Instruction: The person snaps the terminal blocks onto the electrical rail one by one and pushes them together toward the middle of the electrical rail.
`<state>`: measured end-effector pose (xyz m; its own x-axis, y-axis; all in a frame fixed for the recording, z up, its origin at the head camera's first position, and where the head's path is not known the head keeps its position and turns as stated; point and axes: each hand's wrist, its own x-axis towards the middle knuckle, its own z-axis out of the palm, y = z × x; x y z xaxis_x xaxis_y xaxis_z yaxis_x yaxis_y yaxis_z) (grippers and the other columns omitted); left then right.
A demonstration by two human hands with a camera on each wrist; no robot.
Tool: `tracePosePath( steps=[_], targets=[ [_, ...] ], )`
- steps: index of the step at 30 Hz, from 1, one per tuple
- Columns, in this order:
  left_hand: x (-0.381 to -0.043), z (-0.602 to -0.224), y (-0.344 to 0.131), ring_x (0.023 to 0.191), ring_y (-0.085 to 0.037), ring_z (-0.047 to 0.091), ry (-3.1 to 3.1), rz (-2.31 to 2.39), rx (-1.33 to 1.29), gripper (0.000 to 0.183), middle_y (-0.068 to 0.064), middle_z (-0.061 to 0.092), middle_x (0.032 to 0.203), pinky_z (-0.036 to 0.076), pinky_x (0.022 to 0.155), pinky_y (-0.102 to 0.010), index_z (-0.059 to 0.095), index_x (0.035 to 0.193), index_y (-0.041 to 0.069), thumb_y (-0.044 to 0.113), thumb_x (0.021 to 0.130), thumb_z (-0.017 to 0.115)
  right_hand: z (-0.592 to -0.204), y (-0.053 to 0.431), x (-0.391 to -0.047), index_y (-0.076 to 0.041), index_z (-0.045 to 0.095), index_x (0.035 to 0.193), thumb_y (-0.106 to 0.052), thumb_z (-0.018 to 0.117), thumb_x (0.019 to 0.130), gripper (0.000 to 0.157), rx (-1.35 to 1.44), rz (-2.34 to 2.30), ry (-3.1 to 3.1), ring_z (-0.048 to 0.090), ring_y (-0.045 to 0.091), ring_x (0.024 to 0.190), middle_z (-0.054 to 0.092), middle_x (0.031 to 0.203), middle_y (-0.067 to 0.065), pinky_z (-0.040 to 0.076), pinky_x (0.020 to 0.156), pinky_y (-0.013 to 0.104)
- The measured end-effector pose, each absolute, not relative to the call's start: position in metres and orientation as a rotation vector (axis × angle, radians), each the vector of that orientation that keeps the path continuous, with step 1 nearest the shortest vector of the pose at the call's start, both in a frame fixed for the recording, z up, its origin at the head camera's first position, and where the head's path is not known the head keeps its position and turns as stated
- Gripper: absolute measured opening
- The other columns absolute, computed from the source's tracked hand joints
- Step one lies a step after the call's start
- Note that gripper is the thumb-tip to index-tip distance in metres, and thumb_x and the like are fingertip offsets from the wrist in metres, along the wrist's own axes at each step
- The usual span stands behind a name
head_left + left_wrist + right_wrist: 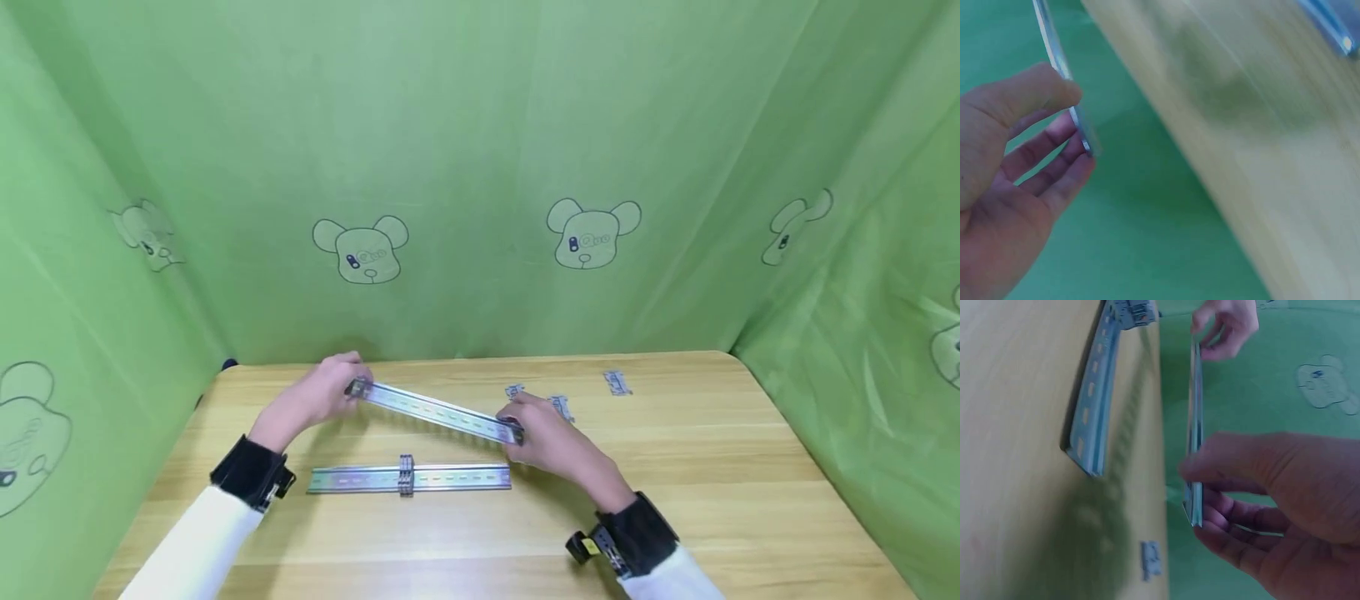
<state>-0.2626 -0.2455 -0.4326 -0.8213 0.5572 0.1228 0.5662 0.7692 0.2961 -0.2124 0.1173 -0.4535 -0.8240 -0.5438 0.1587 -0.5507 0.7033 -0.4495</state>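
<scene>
A slotted metal DIN rail (435, 410) is held above the table between both hands, tilted with its right end nearer the body. My left hand (330, 390) pinches the left end; the left wrist view shows the thumb on one face of the rail (1054, 47) and fingers at the other. My right hand (543, 433) pinches the right end, thumb opposite fingers, as the right wrist view shows. A second DIN rail (465, 477) lies on the table below, with a small cluster of grey clip-like parts (406, 476) across its middle.
Several small grey parts lie behind and right of my right hand, including one grey part (561, 407) close to it and another grey part (617, 382) farther right. The wooden table (720, 467) is surrounded by a green curtain (465, 167) at the back and sides.
</scene>
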Motion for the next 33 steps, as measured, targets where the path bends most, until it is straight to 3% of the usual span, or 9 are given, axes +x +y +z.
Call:
tracePosePath(
  steps=[4, 9, 18, 24, 33],
  targets=[
    [-0.226, -0.415, -0.239, 0.086, -0.019, 0.064, -2.874, -0.506, -0.991, 0.031, -0.005, 0.066, 0.096, 0.060, 0.078, -0.031, 0.072, 0.102, 0.003, 0.000, 0.072, 0.079, -0.441, 0.136, -0.196, -0.003, 0.071, 0.112, -0.006, 0.077, 0.072, 0.041, 0.983, 0.786, -2.894, 0.060, 0.017, 0.080, 0.065, 0.105, 0.008, 0.057, 0.065, 0.023],
    [-0.179, -0.410, -0.229, 0.082, -0.015, 0.064, -2.870, -0.604, -1.032, 0.027, -0.004, 0.065, 0.094, 0.060, 0.072, -0.023, 0.072, 0.099, 0.003, 0.001, 0.073, 0.079, -0.437, 0.162, -0.173, -0.001, 0.071, 0.108, 0.000, 0.075, 0.072, 0.036, 1.112, 0.798, -2.842, 0.061, 0.015, 0.081, 0.064, 0.096, 0.004, 0.061, 0.070, 0.027],
    [-0.113, -0.448, -0.205, 0.084, -0.015, 0.065, -2.808, -0.704, -1.080, 0.025, -0.003, 0.067, 0.097, 0.061, 0.072, -0.023, 0.074, 0.099, 0.005, 0.007, 0.075, 0.079, -0.460, 0.196, -0.134, -0.004, 0.073, 0.107, -0.004, 0.077, 0.070, 0.037, 1.215, 0.797, -2.844, 0.061, 0.012, 0.083, 0.062, 0.096, -0.003, 0.061, 0.074, 0.028],
    [-0.093, -0.473, -0.189, 0.082, -0.009, 0.061, -2.849, -0.691, -1.084, 0.017, 0.003, 0.065, 0.094, 0.060, 0.074, -0.029, 0.076, 0.094, 0.010, 0.009, 0.076, 0.078, -0.477, 0.210, -0.120, -0.008, 0.074, 0.106, -0.005, 0.077, 0.073, 0.034, 1.216, 0.897, -2.923, 0.061, 0.009, 0.083, 0.064, 0.097, -0.005, 0.061, 0.072, 0.028],
    [-0.092, -0.492, -0.177, 0.081, -0.007, 0.063, -2.990, -0.716, -0.998, 0.017, 0.005, 0.068, 0.092, 0.060, 0.075, -0.028, 0.077, 0.093, 0.012, 0.014, 0.077, 0.080, -0.487, 0.217, -0.113, -0.008, 0.075, 0.104, -0.002, 0.076, 0.074, 0.031, 1.198, 0.970, -2.964, 0.059, 0.008, 0.081, 0.065, 0.097, -0.005, 0.059, 0.067, 0.026]
  ],
)
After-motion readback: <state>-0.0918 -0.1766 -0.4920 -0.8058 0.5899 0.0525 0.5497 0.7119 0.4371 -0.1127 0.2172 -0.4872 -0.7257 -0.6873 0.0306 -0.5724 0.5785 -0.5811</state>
